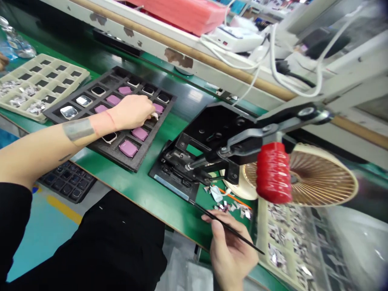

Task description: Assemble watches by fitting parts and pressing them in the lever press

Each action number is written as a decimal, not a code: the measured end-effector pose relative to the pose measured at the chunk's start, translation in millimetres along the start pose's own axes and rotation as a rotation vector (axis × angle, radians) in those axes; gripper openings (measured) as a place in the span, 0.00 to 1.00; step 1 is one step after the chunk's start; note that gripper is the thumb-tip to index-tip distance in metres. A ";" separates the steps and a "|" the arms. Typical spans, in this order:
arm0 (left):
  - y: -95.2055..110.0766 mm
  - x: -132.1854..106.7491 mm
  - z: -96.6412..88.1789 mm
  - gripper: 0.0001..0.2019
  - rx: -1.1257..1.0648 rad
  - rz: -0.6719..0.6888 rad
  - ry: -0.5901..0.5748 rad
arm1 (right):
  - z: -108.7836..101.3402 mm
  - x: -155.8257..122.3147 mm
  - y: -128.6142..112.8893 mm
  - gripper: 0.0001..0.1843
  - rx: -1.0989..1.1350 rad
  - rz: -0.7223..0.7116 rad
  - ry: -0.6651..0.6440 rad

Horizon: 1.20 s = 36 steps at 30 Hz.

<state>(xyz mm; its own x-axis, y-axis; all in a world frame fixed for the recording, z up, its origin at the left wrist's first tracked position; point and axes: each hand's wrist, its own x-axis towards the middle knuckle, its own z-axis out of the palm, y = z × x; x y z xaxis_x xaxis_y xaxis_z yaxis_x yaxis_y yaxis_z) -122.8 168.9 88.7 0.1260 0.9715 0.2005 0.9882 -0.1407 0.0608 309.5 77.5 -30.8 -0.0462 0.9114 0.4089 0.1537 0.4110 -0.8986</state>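
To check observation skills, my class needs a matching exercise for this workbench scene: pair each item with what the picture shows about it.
Column 1
1. Left hand
2. Right hand
3. Press handle
4. Cream tray

Column 2
A. Holds a thin black stick
B. Red
C. Holds silvery scraps
D. Over a dark foam tray with pink pads

Pairs: 1-D, 2-A, 3-B, 4-C

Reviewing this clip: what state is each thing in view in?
Left hand, pinching a small pale piece.
Right hand, gripping a thin black rod.
Black foam tray, pink pads and glossy squares in pockets, some empty.
Beige plastic tray, silvery scraps in some cells.
Black metal press, red-gripped lever raised.
Round copper-bladed fan, running or not unclear.
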 end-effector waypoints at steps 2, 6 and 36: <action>24.1 -31.4 -9.6 0.13 -0.224 -0.014 0.136 | -0.7 -1.2 -6.2 0.07 0.012 -0.064 0.066; 101.6 -106.1 2.8 0.10 -1.017 0.023 0.113 | 11.0 -3.8 -30.3 0.06 0.041 -0.202 0.203; 196.9 -129.9 96.9 0.22 -1.764 -0.353 -0.075 | 36.4 -14.5 -35.9 0.07 0.054 -0.161 0.091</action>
<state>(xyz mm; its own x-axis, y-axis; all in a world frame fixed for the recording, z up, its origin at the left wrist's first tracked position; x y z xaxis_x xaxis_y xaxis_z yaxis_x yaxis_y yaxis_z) 63.8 33.4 -20.1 0.0045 0.9961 -0.0880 -0.2753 0.0858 0.9575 268.7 50.4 -10.2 0.0239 0.8290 0.5588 0.0986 0.5543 -0.8265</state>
